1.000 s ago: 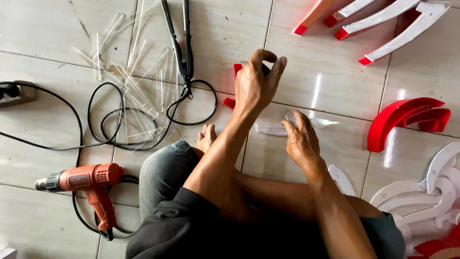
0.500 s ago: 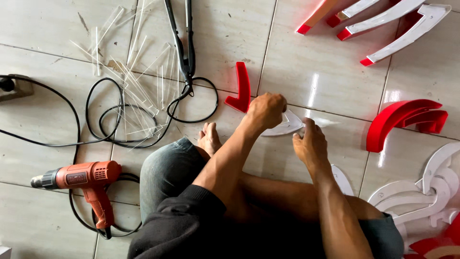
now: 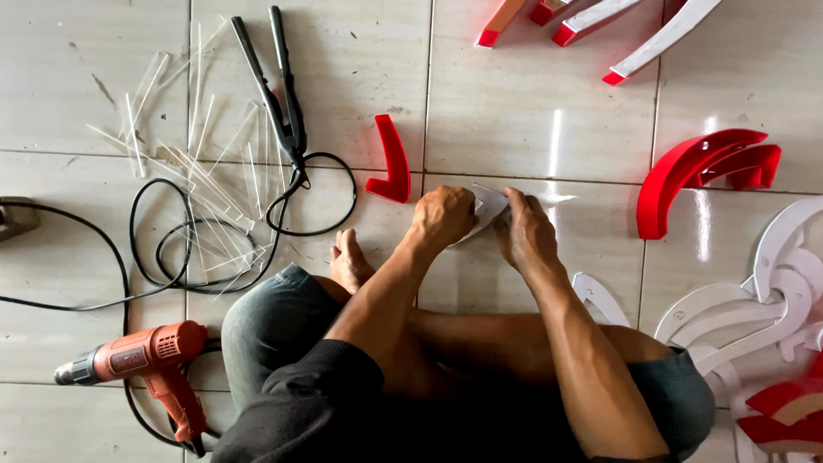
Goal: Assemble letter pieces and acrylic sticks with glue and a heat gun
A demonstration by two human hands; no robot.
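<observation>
Pinching a white curved piece [image 3: 490,204] between them, both hands, left [image 3: 443,217] and right [image 3: 525,230], work beside a red angled piece [image 3: 393,163], bare floor tiles [image 3: 514,111] beyond

Glossy pale tiled floor under me.

I sit on a floor [image 3: 531,111] of large off-white tiles with thin dark grout lines, lightly smudged toward ten o'clock. Soft light glints off the glaze in pale vertical streaks at one and three o'clock. Clear plastic strips [image 3: 184,163] lie scattered at ten o'clock beside a black flat iron [image 3: 279,94] and its looped cable. An orange heat gun [image 3: 141,364] rests at eight o'clock. Red curved pieces [image 3: 703,171] sit at three o'clock, white cutouts [image 3: 763,300] at four.
</observation>
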